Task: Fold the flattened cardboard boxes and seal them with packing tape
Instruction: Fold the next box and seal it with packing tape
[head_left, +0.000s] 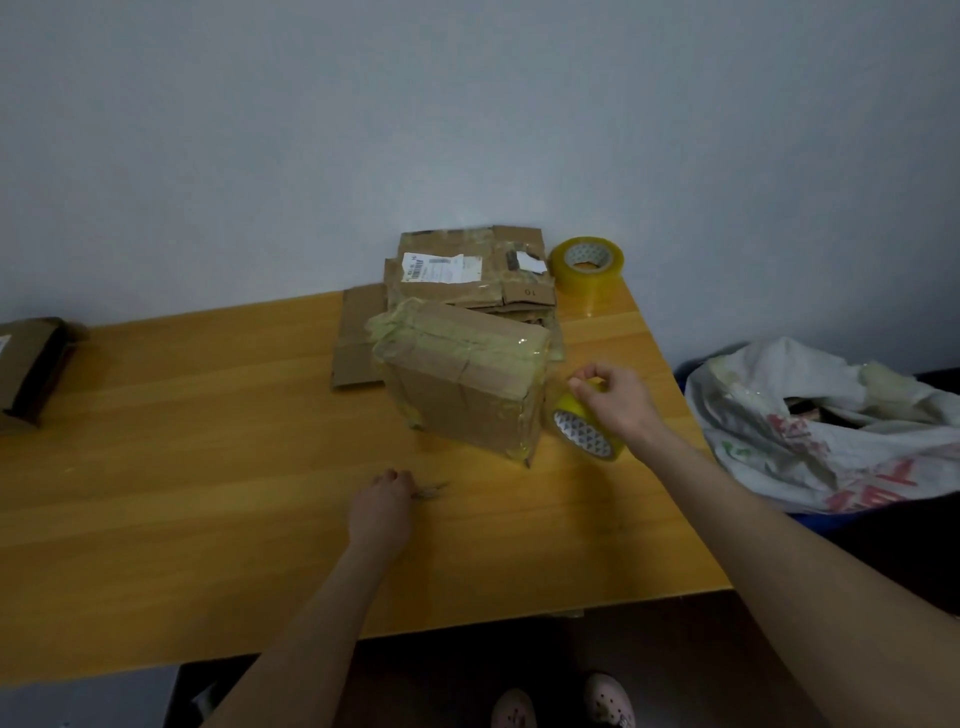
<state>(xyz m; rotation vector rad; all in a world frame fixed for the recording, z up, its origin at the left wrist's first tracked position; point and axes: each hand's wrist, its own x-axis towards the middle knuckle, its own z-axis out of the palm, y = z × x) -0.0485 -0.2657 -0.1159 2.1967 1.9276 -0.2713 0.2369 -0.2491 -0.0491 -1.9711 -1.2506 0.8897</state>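
- Taped box (462, 384) sits mid tabletop (208, 415), toward the far edge. Its long edges run roughly left-right, skewed so the right end is closer to the near edge. Yellowish tape bands run along the top face.
- Tape roll (584, 434) is just right of the box's near right corner. It's up on its rim w/ the core opening facing near-left, axis about level. Can't tell if it touches the tabletop.
- Right grip (618, 400) is clamped on the roll from above and the right side, fingers curled over the rim, thumb on the far side.
- Left grip (382, 506) is low over the tabletop in front of the box, well apart from box and roll. Fingers are curled, w/ a small thin dark item (431, 488) at the fingertips. It's too blurred to tell whether it's held.
- Flattened boxes (467, 270) are stacked behind the taped box at the far edge, against the wall, label side up.
- Spare tape roll (587, 265) lies flat at the far right corner.
- Another box (31, 369) is at the left edge.
- White bag (821, 426) is off the right edge.
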